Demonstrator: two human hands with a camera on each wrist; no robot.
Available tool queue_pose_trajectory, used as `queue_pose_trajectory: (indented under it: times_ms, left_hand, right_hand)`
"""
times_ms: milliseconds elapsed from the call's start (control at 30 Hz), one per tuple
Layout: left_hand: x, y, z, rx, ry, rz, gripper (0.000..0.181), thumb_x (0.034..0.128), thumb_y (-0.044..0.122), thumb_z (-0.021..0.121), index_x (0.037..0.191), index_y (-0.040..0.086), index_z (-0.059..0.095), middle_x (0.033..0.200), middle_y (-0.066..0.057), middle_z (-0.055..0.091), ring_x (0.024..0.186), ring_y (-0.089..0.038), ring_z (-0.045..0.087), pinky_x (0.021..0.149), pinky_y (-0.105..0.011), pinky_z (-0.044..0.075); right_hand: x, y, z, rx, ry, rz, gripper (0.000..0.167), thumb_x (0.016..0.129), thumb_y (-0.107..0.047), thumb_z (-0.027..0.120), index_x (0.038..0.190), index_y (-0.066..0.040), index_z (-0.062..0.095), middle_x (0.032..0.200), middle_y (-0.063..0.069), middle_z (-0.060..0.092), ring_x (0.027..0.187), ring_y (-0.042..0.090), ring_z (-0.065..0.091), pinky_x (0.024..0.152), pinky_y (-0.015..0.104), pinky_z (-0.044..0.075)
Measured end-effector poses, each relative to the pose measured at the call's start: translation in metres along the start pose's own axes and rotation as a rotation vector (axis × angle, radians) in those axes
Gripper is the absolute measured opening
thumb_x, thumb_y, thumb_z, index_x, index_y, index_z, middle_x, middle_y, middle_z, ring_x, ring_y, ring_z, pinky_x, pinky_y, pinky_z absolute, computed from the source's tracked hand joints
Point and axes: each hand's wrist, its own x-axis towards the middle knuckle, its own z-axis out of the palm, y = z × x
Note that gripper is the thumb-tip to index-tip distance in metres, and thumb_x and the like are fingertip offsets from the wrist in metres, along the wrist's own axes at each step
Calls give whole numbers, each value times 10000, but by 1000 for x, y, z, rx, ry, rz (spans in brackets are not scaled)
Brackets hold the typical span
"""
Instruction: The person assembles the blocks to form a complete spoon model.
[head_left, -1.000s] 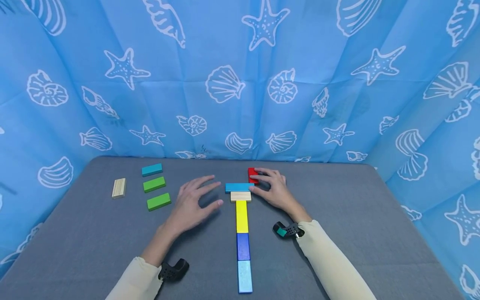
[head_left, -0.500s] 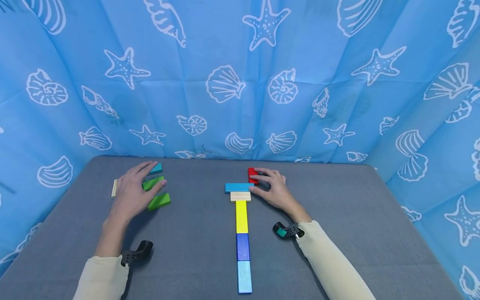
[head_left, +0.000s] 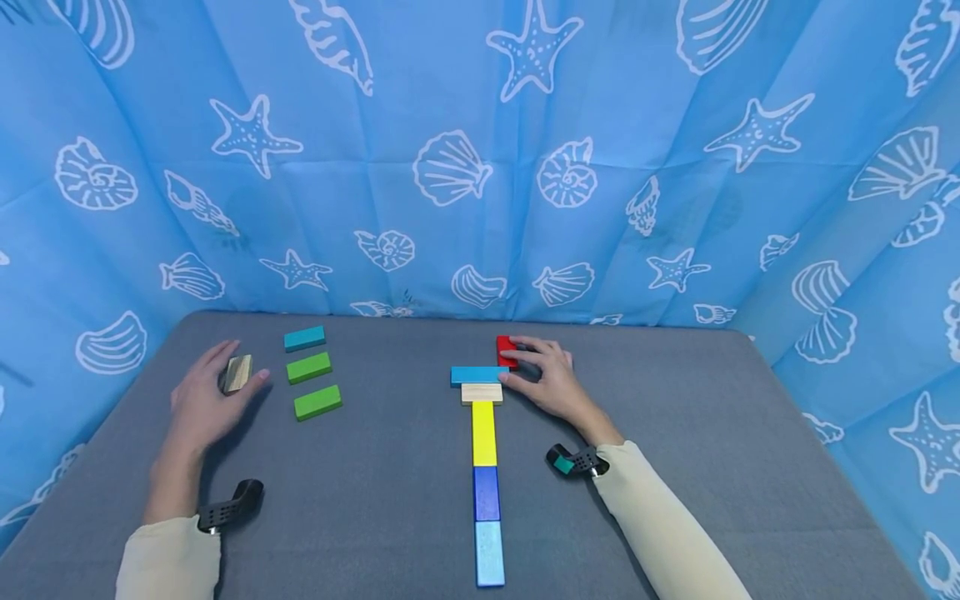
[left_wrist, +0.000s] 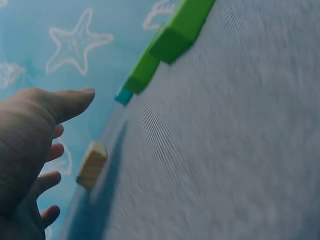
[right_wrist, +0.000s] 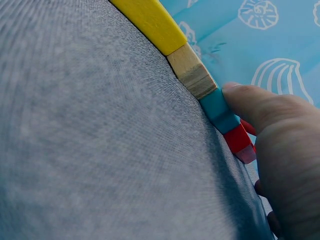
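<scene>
My left hand (head_left: 204, 403) is spread around the plain wooden block (head_left: 238, 374) at the far left, thumb on its right side. In the left wrist view a gap shows between the fingers and that wooden block (left_wrist: 92, 165). My right hand (head_left: 551, 377) rests at the top of the block column, its thumb at the right end of the blue crosswise block (head_left: 474, 376) and its fingers on the red block (head_left: 503, 346). In the right wrist view the thumb lies by the blue block (right_wrist: 220, 111), with the red block (right_wrist: 239, 142) just beyond.
Below the blue block run a wooden block (head_left: 482, 393), a yellow block (head_left: 483, 433), a dark blue block (head_left: 486, 493) and a light blue block (head_left: 490, 553). Left of centre lie a teal block (head_left: 303, 338) and two green blocks (head_left: 309, 368). A curtain hangs behind the table.
My left hand has moved left from beside the column, passing over the teal and green blocks, to the wooden block at the far left. My right hand has stayed in place.
</scene>
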Motion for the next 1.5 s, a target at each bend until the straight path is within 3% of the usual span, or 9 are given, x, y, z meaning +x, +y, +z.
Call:
queue_pose_trajectory:
  times_ms: [200, 333, 500, 633, 933, 1133, 1267, 1500]
  left_hand:
    - [-2, -14, 5, -24, -31, -45, 834, 1014, 512, 539, 1583, -18, 237, 1599, -325, 215, 1443, -573, 180, 1056, -780, 117]
    - [-3, -19, 6, -31, -62, -41, 820, 1033, 517, 496, 1592, -8, 207, 1607, -320, 199, 1454, -564, 152, 1067, -767, 82]
    - [-2, -18, 8, -22, -59, -13, 706, 1061, 443, 486, 1557, -27, 307, 1578, -309, 289, 1453, -540, 191, 1080, -739, 79]
    - [-1, -18, 10, -11, -34, -28, 636, 1069, 390, 498, 1526, -35, 373, 1553, -310, 334, 1428, -544, 245, 1096, -725, 77]
    - [-1, -19, 12, -60, 0, -97, 752, 1004, 473, 605, 1511, -43, 399, 1551, -322, 308, 1417, -556, 254, 1095, -737, 73]
    - [-3, -23, 4, -111, -59, -127, 836, 970, 451, 662, 1546, -48, 318, 1559, -370, 240, 1427, -590, 193, 1072, -765, 159]
    - [-4, -25, 2, -75, -104, -117, 825, 982, 422, 657, 1550, -53, 294, 1541, -400, 242, 1409, -612, 189, 1064, -759, 179]
    - [-4, -25, 6, -68, -53, -143, 828, 951, 430, 702, 1523, -55, 352, 1524, -399, 276, 1412, -602, 204, 1081, -761, 131]
  right_hand:
    - [0, 1, 0, -3, -2, -1, 459, 900, -296, 787, 1314, -119, 700, 1488, 110, 516, 1297, 349, 413, 1010, 567, 253]
    - [0, 1, 0, -3, -1, 2, 459, 900, -295, 788, 1316, -122, 700, 1489, 103, 515, 1299, 345, 412, 1015, 567, 249]
    - [1, 1, -1, 1, -3, 4, 455, 904, -298, 785, 1316, -125, 700, 1496, 95, 511, 1302, 343, 410, 1017, 568, 247]
    - [0, 1, -2, -1, -6, 11, 460, 906, -299, 783, 1323, -127, 695, 1500, 95, 507, 1302, 341, 408, 1023, 566, 251]
    - [-1, 1, -3, -4, -10, 20, 459, 907, -303, 782, 1323, -133, 696, 1501, 90, 505, 1307, 339, 405, 1016, 555, 260]
    - [0, 1, -2, -4, -7, 13, 457, 906, -311, 783, 1319, -135, 699, 1498, 88, 508, 1301, 342, 409, 1005, 555, 262]
    - [0, 1, -1, -8, -4, 10, 454, 905, -314, 784, 1315, -136, 702, 1496, 91, 511, 1299, 343, 412, 1003, 556, 262]
    - [1, 2, 1, -23, 3, 5, 451, 901, -314, 786, 1309, -138, 707, 1486, 87, 520, 1292, 340, 426, 982, 551, 273]
